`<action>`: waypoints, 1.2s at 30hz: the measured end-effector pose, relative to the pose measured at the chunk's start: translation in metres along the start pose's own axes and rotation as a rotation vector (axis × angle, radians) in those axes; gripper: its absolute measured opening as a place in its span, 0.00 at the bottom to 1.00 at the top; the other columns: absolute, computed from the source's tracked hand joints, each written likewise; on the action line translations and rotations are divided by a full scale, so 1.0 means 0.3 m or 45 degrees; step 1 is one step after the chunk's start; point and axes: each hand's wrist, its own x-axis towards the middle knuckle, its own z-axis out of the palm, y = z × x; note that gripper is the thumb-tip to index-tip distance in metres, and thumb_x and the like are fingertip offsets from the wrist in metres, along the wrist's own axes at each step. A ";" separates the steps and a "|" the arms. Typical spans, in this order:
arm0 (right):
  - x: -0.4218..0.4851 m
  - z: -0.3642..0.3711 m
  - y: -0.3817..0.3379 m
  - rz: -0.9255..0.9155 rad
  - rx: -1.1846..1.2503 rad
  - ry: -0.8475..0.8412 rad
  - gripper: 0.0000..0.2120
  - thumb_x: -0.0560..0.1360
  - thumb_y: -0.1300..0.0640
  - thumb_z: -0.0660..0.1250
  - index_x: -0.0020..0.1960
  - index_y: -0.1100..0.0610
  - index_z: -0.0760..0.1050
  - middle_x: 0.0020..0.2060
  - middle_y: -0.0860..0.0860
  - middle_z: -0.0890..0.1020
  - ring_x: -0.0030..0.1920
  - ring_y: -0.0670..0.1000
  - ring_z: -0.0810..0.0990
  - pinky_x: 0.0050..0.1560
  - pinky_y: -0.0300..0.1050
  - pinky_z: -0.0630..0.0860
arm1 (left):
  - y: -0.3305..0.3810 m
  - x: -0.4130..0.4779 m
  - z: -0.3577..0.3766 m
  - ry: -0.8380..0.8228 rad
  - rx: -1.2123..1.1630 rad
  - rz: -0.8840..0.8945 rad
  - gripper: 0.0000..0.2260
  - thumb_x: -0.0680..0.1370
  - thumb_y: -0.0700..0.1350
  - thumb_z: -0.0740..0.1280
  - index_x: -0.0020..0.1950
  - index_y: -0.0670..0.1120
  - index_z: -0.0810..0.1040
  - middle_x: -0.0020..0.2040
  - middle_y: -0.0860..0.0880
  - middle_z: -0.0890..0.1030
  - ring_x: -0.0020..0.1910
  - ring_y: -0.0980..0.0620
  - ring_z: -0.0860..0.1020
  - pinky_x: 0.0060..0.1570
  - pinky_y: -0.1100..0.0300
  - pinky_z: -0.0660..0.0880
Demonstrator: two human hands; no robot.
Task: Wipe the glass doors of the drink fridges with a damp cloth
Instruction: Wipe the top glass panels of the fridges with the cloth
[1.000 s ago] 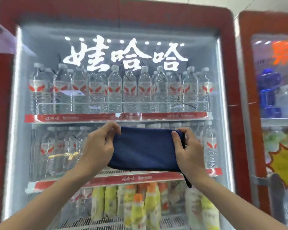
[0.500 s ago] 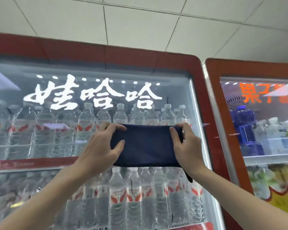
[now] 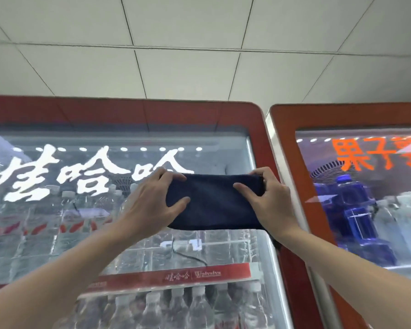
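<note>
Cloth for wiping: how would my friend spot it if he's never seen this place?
Find the red fridge with big white writing on its glass door. Near that door's upper right corner, the left hand and right hand hold the cloth stretched between them. It is dark blue and folded flat, unlike the clear bottles behind the glass.

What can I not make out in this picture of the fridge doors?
Head view:
- Glass behind the dark cloth: hidden by the cloth; contact unclear.
- Right fridge door: cut off by the right edge.
- Left fridge door: cut off left and below.
- Bottle labels: blurred.
</note>
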 end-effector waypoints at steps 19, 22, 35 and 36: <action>0.245 -0.001 0.119 -1.287 -0.742 -0.369 0.15 0.73 0.71 0.65 0.58 0.64 0.81 0.55 0.58 0.83 0.55 0.61 0.83 0.56 0.57 0.82 | 0.058 0.372 0.116 -0.118 0.406 0.174 0.28 0.80 0.38 0.60 0.71 0.68 0.71 0.72 0.52 0.64 0.70 0.49 0.59 0.66 0.51 0.54; 0.212 0.075 0.072 -0.939 -0.458 -0.213 0.12 0.74 0.65 0.57 0.48 0.63 0.78 0.45 0.57 0.80 0.45 0.58 0.78 0.47 0.55 0.81 | 0.075 0.391 0.124 -0.134 0.415 0.207 0.33 0.75 0.33 0.59 0.70 0.68 0.73 0.73 0.53 0.63 0.70 0.48 0.59 0.66 0.50 0.56; 0.435 0.108 0.094 -0.602 -0.789 -0.576 0.29 0.86 0.43 0.47 0.85 0.47 0.47 0.84 0.47 0.45 0.83 0.44 0.41 0.81 0.43 0.37 | -0.078 0.295 0.093 0.437 0.300 0.016 0.11 0.77 0.37 0.69 0.56 0.48 0.82 0.61 0.48 0.79 0.63 0.47 0.72 0.60 0.55 0.57; 0.488 0.106 0.096 -0.537 -0.831 -0.547 0.28 0.86 0.43 0.46 0.85 0.47 0.45 0.84 0.47 0.43 0.83 0.45 0.41 0.81 0.44 0.36 | -0.097 0.285 0.091 0.394 0.331 0.034 0.11 0.78 0.38 0.68 0.58 0.48 0.81 0.63 0.48 0.79 0.64 0.47 0.72 0.60 0.54 0.58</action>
